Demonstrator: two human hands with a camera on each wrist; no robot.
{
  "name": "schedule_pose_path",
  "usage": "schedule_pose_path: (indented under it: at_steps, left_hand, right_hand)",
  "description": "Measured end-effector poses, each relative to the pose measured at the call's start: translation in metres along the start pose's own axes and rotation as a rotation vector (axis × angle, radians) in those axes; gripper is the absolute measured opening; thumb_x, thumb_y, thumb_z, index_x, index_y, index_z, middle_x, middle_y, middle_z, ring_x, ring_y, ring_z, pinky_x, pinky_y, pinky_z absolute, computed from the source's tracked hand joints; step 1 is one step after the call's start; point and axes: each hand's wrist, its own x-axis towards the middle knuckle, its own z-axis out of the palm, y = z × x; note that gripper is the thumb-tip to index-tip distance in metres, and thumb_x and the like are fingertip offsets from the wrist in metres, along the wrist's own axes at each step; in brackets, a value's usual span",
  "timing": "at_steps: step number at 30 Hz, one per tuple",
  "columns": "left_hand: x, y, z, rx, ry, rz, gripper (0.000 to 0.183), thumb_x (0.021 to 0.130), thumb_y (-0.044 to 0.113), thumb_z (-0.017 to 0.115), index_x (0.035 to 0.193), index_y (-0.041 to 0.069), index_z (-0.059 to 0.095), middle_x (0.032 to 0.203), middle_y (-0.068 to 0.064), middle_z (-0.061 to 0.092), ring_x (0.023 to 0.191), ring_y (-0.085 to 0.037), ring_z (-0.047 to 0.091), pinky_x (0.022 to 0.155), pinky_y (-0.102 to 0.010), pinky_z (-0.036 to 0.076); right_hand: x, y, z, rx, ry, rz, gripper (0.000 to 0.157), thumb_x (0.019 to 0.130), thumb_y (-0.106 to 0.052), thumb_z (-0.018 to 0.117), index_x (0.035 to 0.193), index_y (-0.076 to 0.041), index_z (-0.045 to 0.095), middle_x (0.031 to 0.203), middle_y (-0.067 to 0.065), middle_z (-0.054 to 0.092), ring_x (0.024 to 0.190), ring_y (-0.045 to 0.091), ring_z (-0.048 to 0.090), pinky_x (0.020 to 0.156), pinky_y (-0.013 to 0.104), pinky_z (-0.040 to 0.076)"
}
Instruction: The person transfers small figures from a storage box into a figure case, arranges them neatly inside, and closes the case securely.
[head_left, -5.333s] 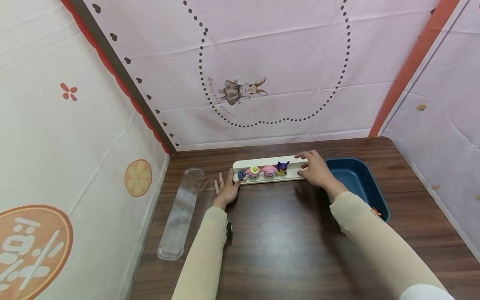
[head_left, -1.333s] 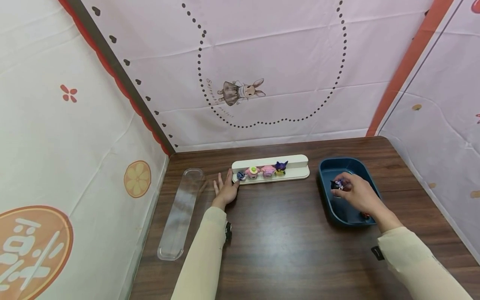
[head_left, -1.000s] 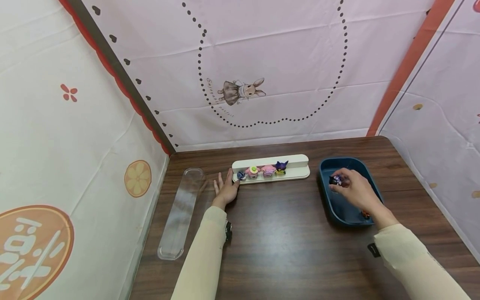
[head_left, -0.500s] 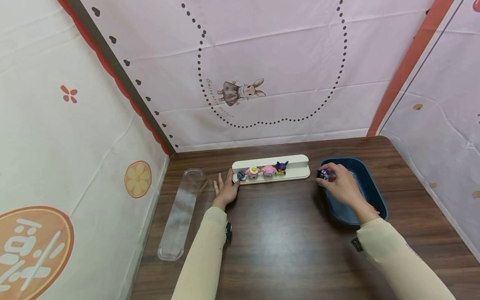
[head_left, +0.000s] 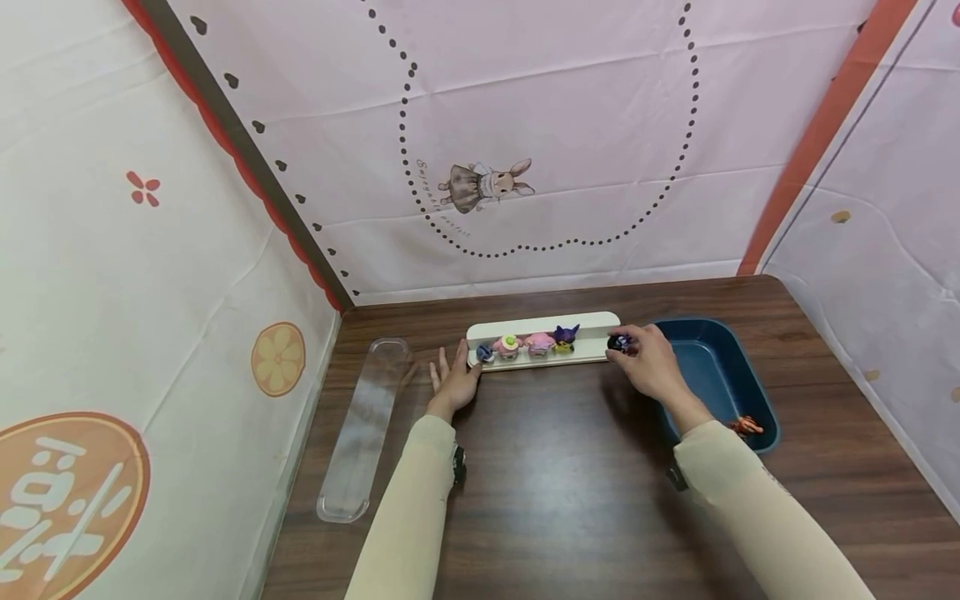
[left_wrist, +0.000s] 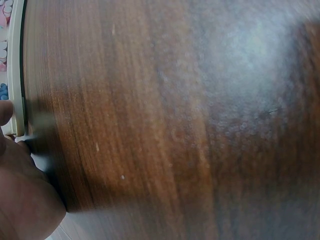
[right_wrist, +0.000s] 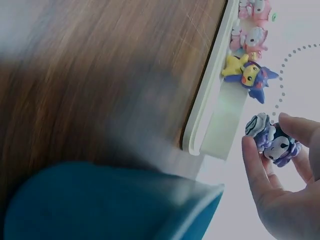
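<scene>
My right hand (head_left: 651, 365) pinches a small black-and-purple figurine (right_wrist: 276, 144) between thumb and fingers, at the right end of a long white display stand (head_left: 600, 321). In the right wrist view the figurine appears apart from the stand. Along the stand, from the left, are a blue figurine (head_left: 485, 353), two pink figurines (head_left: 539, 343) and a yellow one in a purple hood (right_wrist: 250, 75). My left hand (head_left: 455, 387) lies against the stand's left end with fingers spread; its thumb touches the front edge.
A dark blue bin (head_left: 701, 358) stands right of the stand, with an orange figurine (head_left: 747, 426) inside near its front. A long clear plastic cover (head_left: 363, 429) lies on the wooden table (head_left: 555, 500) to the left. Printed cloth walls (head_left: 585, 125) border the table.
My right hand has lifted the black-and-purple figurine out of the blue bin and carried it left to the stand's right end. My left hand has stayed in place.
</scene>
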Motion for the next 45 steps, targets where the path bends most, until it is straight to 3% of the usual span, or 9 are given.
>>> schedule_pose_path:
  at_steps: [7,16,25,36,45]
  left_hand:
    - [0.009,-0.007,0.004,-0.012,-0.018,-0.027,0.07,0.109,0.046,0.037,0.168,0.031,0.003,0.175,0.01,0.005,0.16,-0.023,-0.027,0.124,-0.051,-0.028]
    - [-0.003,0.002,-0.002,0.007,0.017,0.0,0.068,0.11,0.042,0.037,0.169,0.025,0.008,0.176,0.003,0.011,0.162,-0.029,-0.019,0.126,-0.054,-0.022]
    - [-0.006,0.006,-0.003,0.031,0.025,0.006,0.068,0.11,0.043,0.038,0.169,0.023,0.009,0.176,0.005,0.01,0.162,-0.031,-0.017,0.127,-0.056,-0.019]
    - [-0.004,0.005,-0.002,0.019,0.024,0.003,0.068,0.11,0.044,0.037,0.169,0.026,0.009,0.176,0.006,0.008,0.161,-0.025,-0.023,0.126,-0.054,-0.021]
    - [0.0,0.002,0.0,-0.013,0.023,-0.007,0.068,0.11,0.042,0.037,0.169,0.025,0.008,0.176,0.005,0.008,0.16,-0.024,-0.024,0.125,-0.052,-0.024]
  right_hand:
    - [0.011,0.001,0.02,0.03,-0.016,-0.006,0.043,0.096,-0.013,0.072,0.137,-0.003,0.064,0.124,0.029,0.052,0.103,0.041,0.061,0.088,0.056,0.051]
    - [0.022,-0.004,0.043,0.054,0.056,0.02,0.039,0.093,-0.007,0.074,0.131,-0.003,0.065,0.125,0.032,0.052,0.108,0.045,0.058,0.095,0.058,0.049]
    - [0.033,0.002,0.062,0.033,0.112,0.091,0.039,0.093,-0.01,0.074,0.131,-0.013,0.065,0.128,0.028,0.051,0.105,0.045,0.062,0.091,0.058,0.051]
    - [0.041,0.005,0.077,0.062,0.191,0.139,0.058,0.089,-0.01,0.078,0.139,-0.008,0.049,0.129,0.027,0.052,0.113,0.047,0.057,0.1,0.062,0.047]
    - [0.044,0.004,0.081,0.082,0.213,0.136,0.059,0.086,-0.007,0.082,0.136,-0.008,0.051,0.12,0.023,0.054,0.107,0.043,0.057,0.094,0.059,0.047]
